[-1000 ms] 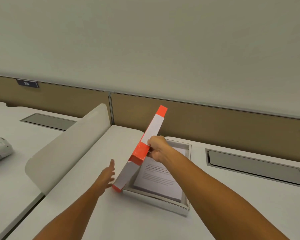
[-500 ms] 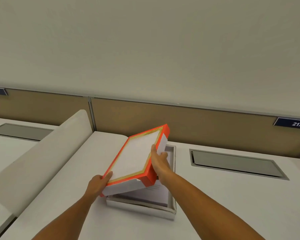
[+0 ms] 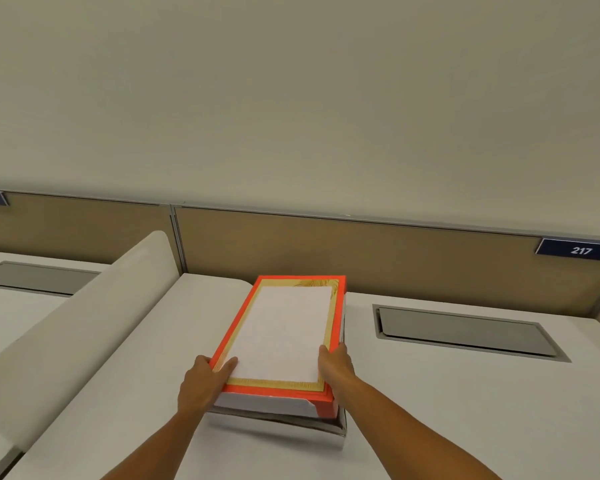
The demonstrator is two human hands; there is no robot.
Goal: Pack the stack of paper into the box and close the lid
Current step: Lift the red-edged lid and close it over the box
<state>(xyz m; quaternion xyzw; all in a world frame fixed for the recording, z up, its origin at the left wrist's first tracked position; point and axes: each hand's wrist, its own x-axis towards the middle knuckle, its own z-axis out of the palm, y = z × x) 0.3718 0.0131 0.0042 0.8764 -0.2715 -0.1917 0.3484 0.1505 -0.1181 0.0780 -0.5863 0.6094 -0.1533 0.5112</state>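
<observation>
Standing right here, so: the orange-bordered lid (image 3: pixel 281 337) is lying over the box (image 3: pixel 326 426) on the white desk (image 3: pixel 447 410), not quite seated yet since the near edge sits a bit proud and the box's silvery front wall shows underneath. The left hand (image 3: pixel 205 382) is clamped on the lid's near-left corner, thumb on top, and the right hand (image 3: pixel 336 367) grips the near-right edge the same way. Makes sense, one hand per side keeps it square while it slides down. The paper can't be seen now, presumably inside under the lid. I'd guess an even push finishes it.
</observation>
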